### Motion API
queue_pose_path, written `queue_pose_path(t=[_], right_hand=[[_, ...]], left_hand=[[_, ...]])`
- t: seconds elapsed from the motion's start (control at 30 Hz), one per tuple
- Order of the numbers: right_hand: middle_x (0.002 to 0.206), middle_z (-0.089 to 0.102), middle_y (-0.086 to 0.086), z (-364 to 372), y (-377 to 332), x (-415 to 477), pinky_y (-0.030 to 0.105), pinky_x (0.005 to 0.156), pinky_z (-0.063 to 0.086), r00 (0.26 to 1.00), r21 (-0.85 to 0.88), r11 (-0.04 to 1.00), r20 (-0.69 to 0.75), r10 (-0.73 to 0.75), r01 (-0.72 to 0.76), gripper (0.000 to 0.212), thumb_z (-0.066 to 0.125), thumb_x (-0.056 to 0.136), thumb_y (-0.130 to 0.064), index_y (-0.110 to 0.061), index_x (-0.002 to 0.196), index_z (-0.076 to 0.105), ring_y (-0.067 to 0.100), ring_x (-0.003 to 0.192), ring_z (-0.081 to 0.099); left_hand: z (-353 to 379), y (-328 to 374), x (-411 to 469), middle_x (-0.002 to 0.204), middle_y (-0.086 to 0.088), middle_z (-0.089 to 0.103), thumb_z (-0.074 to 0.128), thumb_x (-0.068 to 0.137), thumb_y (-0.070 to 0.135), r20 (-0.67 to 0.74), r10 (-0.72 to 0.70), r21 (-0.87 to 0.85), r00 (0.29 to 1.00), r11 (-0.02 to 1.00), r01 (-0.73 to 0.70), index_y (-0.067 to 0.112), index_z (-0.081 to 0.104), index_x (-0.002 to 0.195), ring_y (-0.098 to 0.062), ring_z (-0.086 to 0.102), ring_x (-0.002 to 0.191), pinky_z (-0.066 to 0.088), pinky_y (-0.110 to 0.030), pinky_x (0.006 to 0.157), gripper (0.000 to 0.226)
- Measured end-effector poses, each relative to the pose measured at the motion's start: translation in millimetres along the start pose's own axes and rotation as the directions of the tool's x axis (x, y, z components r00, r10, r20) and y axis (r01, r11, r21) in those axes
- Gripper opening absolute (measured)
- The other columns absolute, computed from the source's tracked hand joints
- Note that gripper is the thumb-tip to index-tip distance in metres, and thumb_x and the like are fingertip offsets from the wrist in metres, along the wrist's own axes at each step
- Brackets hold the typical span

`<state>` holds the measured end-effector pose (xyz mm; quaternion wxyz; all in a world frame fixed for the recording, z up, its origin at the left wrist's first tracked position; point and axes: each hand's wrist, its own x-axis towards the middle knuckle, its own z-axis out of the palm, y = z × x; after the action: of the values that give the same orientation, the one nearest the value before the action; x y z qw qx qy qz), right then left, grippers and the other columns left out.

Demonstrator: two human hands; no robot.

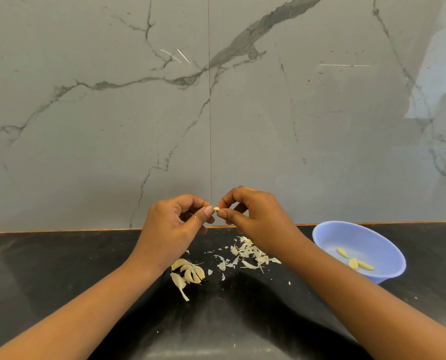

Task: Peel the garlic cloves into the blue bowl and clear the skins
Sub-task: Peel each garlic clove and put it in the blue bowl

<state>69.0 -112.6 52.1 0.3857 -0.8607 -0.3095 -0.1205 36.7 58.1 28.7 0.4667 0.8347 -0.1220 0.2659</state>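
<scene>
Garlic clove [216, 209], pinched between the thumb and fingertips of both the left hand [175, 224] and the right hand [258, 214], is held above the black counter [60, 268], left of the blue bowl [359, 237]. Three peeled cloves [354, 262] lie inside the bowl. Loose skins [245, 252] are scattered left of the bowl, and unpeeled cloves [189, 272] sit farther left.

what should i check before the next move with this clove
1. Clove pinched by left hand and right hand: ok.
2. Clove fully peeled: cannot tell, mostly hidden.
3. Bowl upright near right hand: ok.
4. Skins cleared from counter: not ok, a pile lies there.
5. All cloves peeled: not ok, unpeeled cloves lie by the left wrist.
</scene>
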Motion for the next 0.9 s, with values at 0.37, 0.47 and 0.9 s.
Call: queue_pose_path(t=[0.37, 0.47, 0.9], right_hand=[[0.074, 0.06, -0.017, -0.7, 1.4, -1.2, 0.023, 0.065, 0.056, 0.998, 0.136, 0.99, -0.029, 0.049, -0.044, 0.012, 0.069, 0.084, -0.034, -0.022, 0.087, 0.068, 0.004, 0.064, 0.062], [0.076, 0.066, -0.008, -0.6, 2.8, -0.1, 0.036, 0.07, 0.06, 0.997, 0.199, 0.977, -0.001, 0.081, -0.079, 0.006, 0.066, 0.087, -0.028, -0.022, 0.086, 0.068, 0.016, 0.075, 0.068], [0.081, 0.066, 0.0, -3.4, -0.4, 1.8, 0.029, 0.059, 0.056, 0.926, 0.417, 0.834, 0.263, 0.271, -0.362, 0.019, 0.052, 0.097, -0.019, -0.013, 0.082, 0.063, 0.01, 0.067, 0.062]], left_hand=[[0.0, 1.7, -1.8, 0.071, 0.012, 0.071, 0.067, 0.087, 0.024, 0.013, 0.034, 0.07, 0.999, 0.997, -0.035, 0.024, 0.069, 0.085, -0.005, 0.068, 0.063, 0.054, -0.017, 0.062, 0.003], [0.5, 2.3, -1.9, 0.07, 0.013, 0.07, 0.066, 0.088, 0.025, 0.018, 0.034, 0.088, 0.999, 0.995, -0.036, 0.027, 0.067, 0.083, -0.004, 0.067, 0.064, 0.052, -0.015, 0.061, 0.005], [2.2, 5.8, -3.3, 0.072, 0.015, 0.067, 0.065, 0.089, 0.023, 0.073, 0.049, 0.088, 0.996, 0.995, -0.056, 0.027, 0.063, 0.081, -0.007, 0.067, 0.06, 0.045, -0.012, 0.053, 0.01]])
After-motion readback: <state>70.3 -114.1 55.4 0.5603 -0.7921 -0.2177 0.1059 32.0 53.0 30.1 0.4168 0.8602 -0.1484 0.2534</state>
